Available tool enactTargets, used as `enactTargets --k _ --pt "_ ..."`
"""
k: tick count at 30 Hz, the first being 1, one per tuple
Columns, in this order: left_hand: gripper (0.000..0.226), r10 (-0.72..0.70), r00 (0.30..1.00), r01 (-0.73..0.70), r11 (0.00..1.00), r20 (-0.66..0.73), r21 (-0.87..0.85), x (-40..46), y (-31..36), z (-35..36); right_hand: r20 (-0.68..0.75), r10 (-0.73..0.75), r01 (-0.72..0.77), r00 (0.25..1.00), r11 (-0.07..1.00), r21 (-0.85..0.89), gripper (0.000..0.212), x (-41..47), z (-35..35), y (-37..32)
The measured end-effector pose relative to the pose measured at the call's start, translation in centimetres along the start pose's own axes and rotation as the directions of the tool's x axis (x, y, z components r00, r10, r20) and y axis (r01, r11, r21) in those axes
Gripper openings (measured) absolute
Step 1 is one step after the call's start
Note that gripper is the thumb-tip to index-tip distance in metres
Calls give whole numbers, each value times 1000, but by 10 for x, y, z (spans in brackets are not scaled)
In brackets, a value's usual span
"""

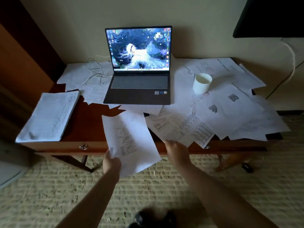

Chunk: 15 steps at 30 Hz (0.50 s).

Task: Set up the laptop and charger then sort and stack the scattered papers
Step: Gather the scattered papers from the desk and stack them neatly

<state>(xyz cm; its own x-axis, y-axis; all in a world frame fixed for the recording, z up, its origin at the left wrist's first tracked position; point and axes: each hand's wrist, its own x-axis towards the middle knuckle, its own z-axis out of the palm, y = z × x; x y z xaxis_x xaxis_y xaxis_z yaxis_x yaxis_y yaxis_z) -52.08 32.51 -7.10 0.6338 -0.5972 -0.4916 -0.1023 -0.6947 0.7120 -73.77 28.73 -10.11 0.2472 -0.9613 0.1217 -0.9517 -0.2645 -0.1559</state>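
Left hand (pixel 110 160) has a sheet of paper (pixel 130 142) pinched at its near lower corner, thumb on top, the grip narrow and closed on that edge. The sheet tilts up and away from the hand, its far end over the front of the wooden tabletop (pixel 92 122), its near end hanging out over the carpet (pixel 148 186).

Right hand (pixel 176 149) reaches in just beside that sheet, fingers extended toward the near corner of a printed form (pixel 182 127) that overhangs the tabletop's front edge. Fingertips are at the paper's edge; whether they touch it or grip it, I cannot tell, it's blurred there.

Left of the held sheet, well apart, sits a neat stack of papers (pixel 49 116) at the tabletop's left end. Dead centre at the back, the laptop (pixel 139 68) stands open, screen lit, with a white charger cable (pixel 94 71) coiled loosely on papers to its left. A white paper cup (pixel 202 83) stands right of the laptop on the scattered papers (pixel 238 112), which spread over the whole right half, some hanging past the edge.
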Motion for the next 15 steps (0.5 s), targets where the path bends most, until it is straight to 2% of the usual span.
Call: enactTargets --k 4,6,9,12,15 --pt "80 135 987 -134 991 -84 6 -30 -3 -14 -187 127 -104 974 986 129 28 -6 -11 -22" --pt "89 184 981 -181 982 -59 50 -32 -9 -18 -286 127 -90 950 986 141 27 -8 -20 -29" --pt "95 259 965 -263 956 41 127 -32 -15 -22 -414 -35 117 910 978 174 20 -18 -25 -45" --pt "87 289 939 -320 934 184 162 -39 -19 -22 -417 -237 335 877 925 180 24 -31 -32 -68" --pt "88 253 927 -276 960 277 48 -26 -28 -22 -378 -421 501 824 854 141 29 -41 -32 -85"
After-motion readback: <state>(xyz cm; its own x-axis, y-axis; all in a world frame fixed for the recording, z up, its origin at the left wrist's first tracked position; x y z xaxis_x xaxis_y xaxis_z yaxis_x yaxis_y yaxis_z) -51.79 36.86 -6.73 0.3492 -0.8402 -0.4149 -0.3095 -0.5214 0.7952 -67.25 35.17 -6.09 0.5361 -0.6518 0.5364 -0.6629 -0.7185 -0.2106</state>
